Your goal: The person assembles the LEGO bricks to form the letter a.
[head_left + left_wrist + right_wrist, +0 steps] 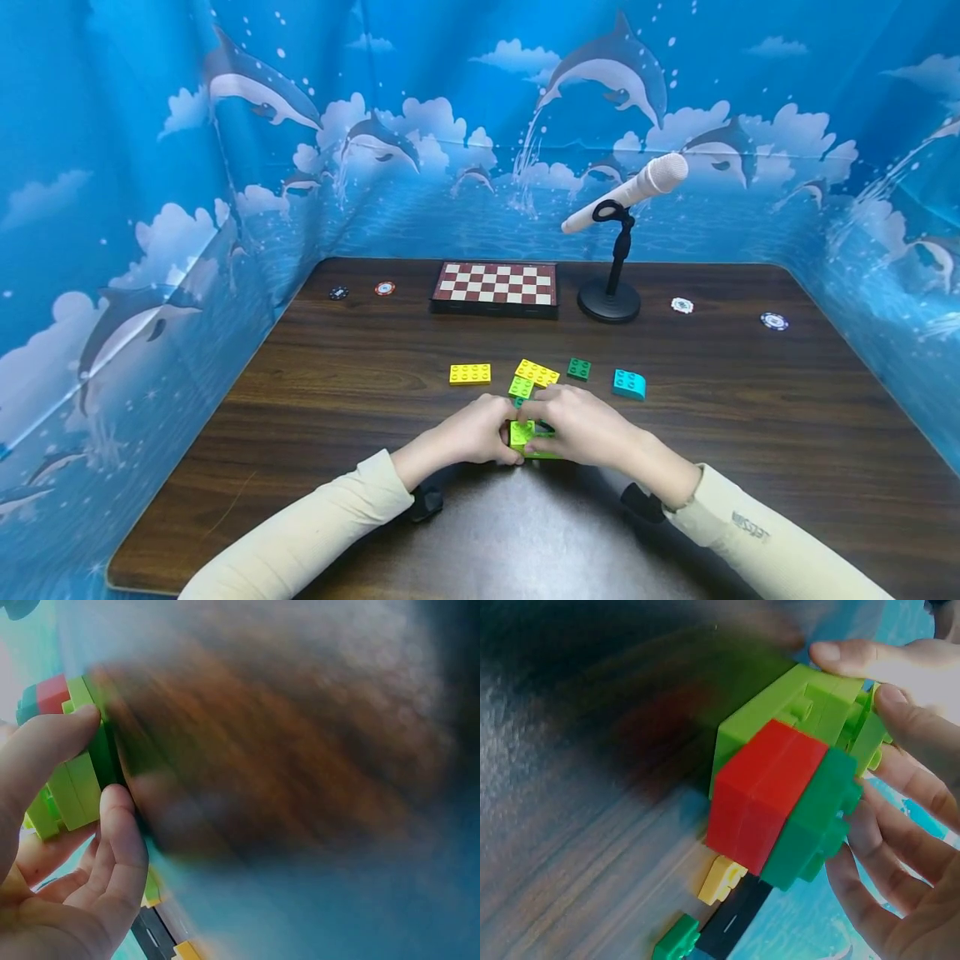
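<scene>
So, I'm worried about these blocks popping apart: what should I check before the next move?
1. Left hand on the block build: ok, thumb and fingers grip it.
2. Right hand on the build: ok, its fingers hold it too.
3. Green block seated on the red section: ok, no gap shows in the right wrist view.
4. Lime-green piece by the fingers fully pressed down: cannot tell, they partly cover it.
5. Microphone stand out of the way: ok, it stands beyond the loose blocks.
</scene>
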The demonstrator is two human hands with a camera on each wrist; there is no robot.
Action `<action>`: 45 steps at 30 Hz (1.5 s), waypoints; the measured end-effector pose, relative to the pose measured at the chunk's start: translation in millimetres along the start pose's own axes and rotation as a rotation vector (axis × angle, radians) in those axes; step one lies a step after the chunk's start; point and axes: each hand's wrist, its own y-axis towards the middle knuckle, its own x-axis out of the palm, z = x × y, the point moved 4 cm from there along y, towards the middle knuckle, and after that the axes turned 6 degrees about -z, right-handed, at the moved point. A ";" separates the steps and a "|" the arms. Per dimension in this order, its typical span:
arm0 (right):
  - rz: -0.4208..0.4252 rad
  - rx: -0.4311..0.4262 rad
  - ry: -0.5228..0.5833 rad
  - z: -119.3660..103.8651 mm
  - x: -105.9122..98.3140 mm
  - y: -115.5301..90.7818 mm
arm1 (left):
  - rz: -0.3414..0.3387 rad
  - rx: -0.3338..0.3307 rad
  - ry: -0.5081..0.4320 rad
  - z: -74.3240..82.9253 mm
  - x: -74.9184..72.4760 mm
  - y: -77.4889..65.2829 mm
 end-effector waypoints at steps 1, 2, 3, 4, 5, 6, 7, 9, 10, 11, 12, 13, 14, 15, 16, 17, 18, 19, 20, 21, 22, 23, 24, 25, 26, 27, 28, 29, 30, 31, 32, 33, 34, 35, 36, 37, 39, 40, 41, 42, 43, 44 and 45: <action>0.003 0.005 0.001 0.2 0.1 0.0 | -0.001 0.002 -0.005 0.1 0.4 0.2; 0.004 0.009 -0.001 0.3 0.5 -0.1 | -0.003 0.004 -0.010 0.4 0.6 0.3; 0.003 0.012 -0.008 0.1 1.0 -0.2 | -0.004 0.009 -0.006 0.7 1.0 0.5; 0.002 0.013 -0.012 -0.3 1.5 -0.5 | -0.004 0.013 -0.002 1.1 1.2 0.6; 0.001 0.015 -0.019 -1.0 2.0 -0.7 | -0.004 0.016 -0.003 1.3 1.5 0.9; 0.001 0.017 -0.029 -1.8 2.5 -0.8 | -0.005 0.020 -0.005 1.7 1.7 1.0; -0.001 0.020 -0.039 -2.8 3.0 -1.0 | -0.007 0.022 -0.005 1.6 2.0 1.3; 0.001 0.033 -0.065 -4.8 3.3 -1.1 | -0.013 0.021 -0.008 1.8 2.1 2.0; 0.002 0.041 -0.076 -5.7 3.5 -0.8 | -0.016 0.018 -0.010 1.6 2.1 2.4; 0.004 0.052 -0.087 -6.4 3.7 -0.5 | -0.018 0.017 -0.010 1.3 2.2 3.0; 0.006 0.063 -0.099 -7.0 4.0 -0.3 | -0.021 0.014 -0.009 1.3 1.9 3.5; 0.009 0.073 -0.109 -7.6 4.2 -0.1 | -0.023 0.011 -0.004 1.2 1.6 4.1; 0.013 0.083 -0.118 -7.8 4.5 0.2 | -0.026 0.006 -0.002 1.2 1.3 4.6; 0.017 0.091 -0.125 -8.1 4.9 0.2 | -0.027 0.002 0.002 1.2 1.1 5.2; 0.026 0.096 -0.132 -8.7 3.9 0.8 | -0.024 0.000 0.008 1.6 -0.6 5.5; 0.034 0.101 -0.140 -9.3 2.9 1.1 | -0.023 -0.003 0.012 2.0 -2.1 5.7; 0.041 0.105 -0.147 -9.7 2.4 1.0 | -0.023 -0.007 0.015 2.4 -3.3 5.8; 0.048 0.104 -0.146 -9.9 2.1 0.9 | -0.023 -0.011 0.021 2.5 -3.9 5.9; 0.053 0.104 -0.142 -9.9 2.3 0.7 | -0.023 -0.017 0.024 2.5 -4.1 5.6; 0.055 0.103 -0.131 -9.7 2.5 0.2 | -0.024 -0.021 0.028 2.6 -4.0 5.2; 0.056 0.101 -0.115 -9.3 3.0 -0.2 | -0.024 -0.027 0.031 2.5 -3.6 4.6; 0.050 0.102 -0.088 -8.4 3.7 -0.7 | -0.026 -0.035 0.033 2.4 -2.9 3.7; 0.040 0.103 -0.055 -7.6 4.0 -1.6 | -0.026 -0.037 0.037 2.6 -2.0 2.5; 0.028 0.106 -0.016 -6.7 3.8 -2.7 | -0.029 -0.041 0.040 2.9 -1.2 1.3; 0.017 0.112 0.020 -5.7 2.6 -4.3 | -0.030 -0.041 0.043 3.3 -0.5 0.1; 0.010 0.121 0.055 -4.5 0.0 -6.4 | -0.029 -0.037 0.050 3.9 0.1 -0.8; 0.010 0.134 0.084 -3.2 -4.1 -9.0 | -0.029 -0.030 0.057 4.4 0.6 -1.5; 0.015 0.152 0.111 -1.5 -9.8 -11.9 | -0.028 -0.020 0.066 5.4 0.5 -2.0; 0.027 0.169 0.122 0.4 -16.5 -15.1 | -0.027 -0.010 0.074 6.5 0.2 -2.2; 0.043 0.188 0.132 3.4 -22.2 -17.9 | -0.029 -0.008 0.080 6.3 0.8 -2.3; 0.058 0.208 0.145 6.9 -28.3 -20.4 | -0.029 -0.005 0.086 6.2 1.2 -2.4; 0.073 0.229 0.158 10.9 -34.4 -22.8 | -0.029 -0.007 0.091 6.0 1.6 -2.4; 0.087 0.251 0.167 15.4 -39.5 -24.7 | -0.029 -0.010 0.093 5.9 1.8 -2.4; 0.096 0.269 0.170 20.5 -43.7 -26.3 | -0.029 -0.015 0.090 5.9 1.9 -2.6; 0.106 0.285 0.163 26.4 -46.5 -27.5 | -0.029 -0.022 0.088 5.7 2.2 -2.8; 0.112 0.302 0.153 32.6 -48.4 -28.3 | -0.028 -0.028 0.086 5.6 2.3 -3.1; 0.119 0.325 0.114 47.5 -49.0 -29.1 | -0.022 -0.036 0.082 5.5 2.4 -3.3; 0.117 0.338 0.084 55.6 -47.7 -28.8 | -0.020 -0.038 0.083 5.6 2.3 -3.4; 0.110 0.347 0.055 63.6 -46.0 -28.1 | -0.018 -0.040 0.082 5.7 2.1 -3.4; 0.100 0.355 0.029 72.0 -43.5 -26.8 | -0.016 -0.043 0.084 5.8 1.8 -3.3; 0.085 0.363 0.006 79.4 -40.8 -25.2 | -0.015 -0.046 0.085 5.8 1.6 -3.2; 0.068 0.374 -0.008 86.7 -37.5 -23.1 | -0.016 -0.049 0.089 5.6 1.5 -2.9; 0.049 0.382 -0.021 92.7 -34.1 -20.9 | -0.017 -0.051 0.091 5.4 1.5 -2.7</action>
